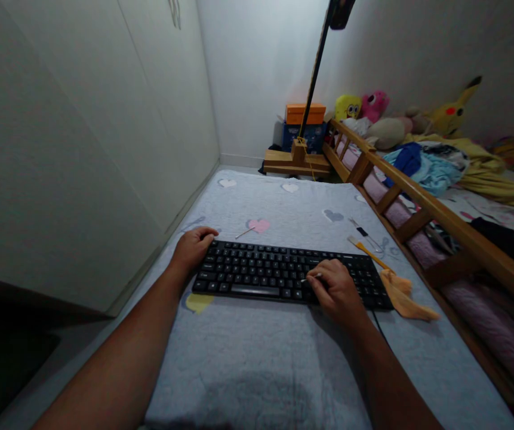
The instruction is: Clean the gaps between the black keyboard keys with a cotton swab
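Observation:
A black keyboard [257,269] lies flat on the cloth-covered surface. My left hand [193,248] is closed around its upper left corner, with the thumb near the top edge. Over the keys right of the middle, my right hand [335,286] pinches a cotton swab [309,279], whose tip points left at the keys. Behind the keyboard lies another cotton swab [245,233]. To the right are a brush with an orange handle [368,252], a tool with a black grip [362,232] and a crumpled orange cloth [404,295].
The cloth [248,358] has a heart pattern. A wooden bed rail [400,179] runs along the right, with plush toys [375,106] and clothes [427,164] beyond it. White cabinet doors [104,119] stand left. A wooden stand [298,156] with a black pole and boxes [305,113] are behind.

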Tool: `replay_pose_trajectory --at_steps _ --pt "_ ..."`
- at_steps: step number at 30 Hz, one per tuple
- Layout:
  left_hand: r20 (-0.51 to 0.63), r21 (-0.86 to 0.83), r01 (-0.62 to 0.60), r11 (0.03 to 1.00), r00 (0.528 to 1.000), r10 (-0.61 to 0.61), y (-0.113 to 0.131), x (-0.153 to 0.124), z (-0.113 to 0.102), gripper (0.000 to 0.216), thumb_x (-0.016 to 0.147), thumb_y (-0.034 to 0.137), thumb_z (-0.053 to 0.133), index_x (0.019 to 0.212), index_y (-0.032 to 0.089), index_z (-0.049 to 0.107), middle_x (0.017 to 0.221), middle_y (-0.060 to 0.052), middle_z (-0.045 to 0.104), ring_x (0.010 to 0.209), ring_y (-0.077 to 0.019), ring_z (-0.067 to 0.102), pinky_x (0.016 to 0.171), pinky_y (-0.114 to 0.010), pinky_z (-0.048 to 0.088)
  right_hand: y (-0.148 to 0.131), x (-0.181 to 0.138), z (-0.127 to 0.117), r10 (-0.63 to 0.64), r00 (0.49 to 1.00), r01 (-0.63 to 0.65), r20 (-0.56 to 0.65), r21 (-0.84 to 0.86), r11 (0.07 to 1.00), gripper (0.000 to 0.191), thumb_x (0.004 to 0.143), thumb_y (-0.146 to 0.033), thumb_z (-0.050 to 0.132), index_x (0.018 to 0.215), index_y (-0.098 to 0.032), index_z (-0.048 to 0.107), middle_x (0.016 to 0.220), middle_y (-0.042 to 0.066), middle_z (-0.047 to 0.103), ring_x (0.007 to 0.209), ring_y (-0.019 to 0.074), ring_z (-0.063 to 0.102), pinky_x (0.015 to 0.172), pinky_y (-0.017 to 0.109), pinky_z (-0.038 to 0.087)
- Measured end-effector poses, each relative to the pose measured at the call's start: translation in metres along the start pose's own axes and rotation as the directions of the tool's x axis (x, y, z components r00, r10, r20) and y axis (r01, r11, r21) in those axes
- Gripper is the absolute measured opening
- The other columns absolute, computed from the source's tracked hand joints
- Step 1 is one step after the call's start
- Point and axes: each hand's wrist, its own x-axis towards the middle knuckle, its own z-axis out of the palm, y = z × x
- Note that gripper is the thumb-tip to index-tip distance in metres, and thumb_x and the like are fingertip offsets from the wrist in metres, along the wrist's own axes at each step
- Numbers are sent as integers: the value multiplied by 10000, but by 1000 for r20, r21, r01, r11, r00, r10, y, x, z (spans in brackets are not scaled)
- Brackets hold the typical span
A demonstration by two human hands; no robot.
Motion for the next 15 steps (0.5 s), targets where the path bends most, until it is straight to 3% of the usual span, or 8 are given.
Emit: replay_pose_trajectory --at_steps 15 --pt "1 9 -22 1000 1000 22 -5 2 1 366 765 399 515 919 188 771 925 -68 768 884 -281 687 857 -388 523 -7 -2 -4 0 999 -2 44 37 999 230 929 -188 529 719 -211 621 759 41 608 801 202 511 768 368 378"
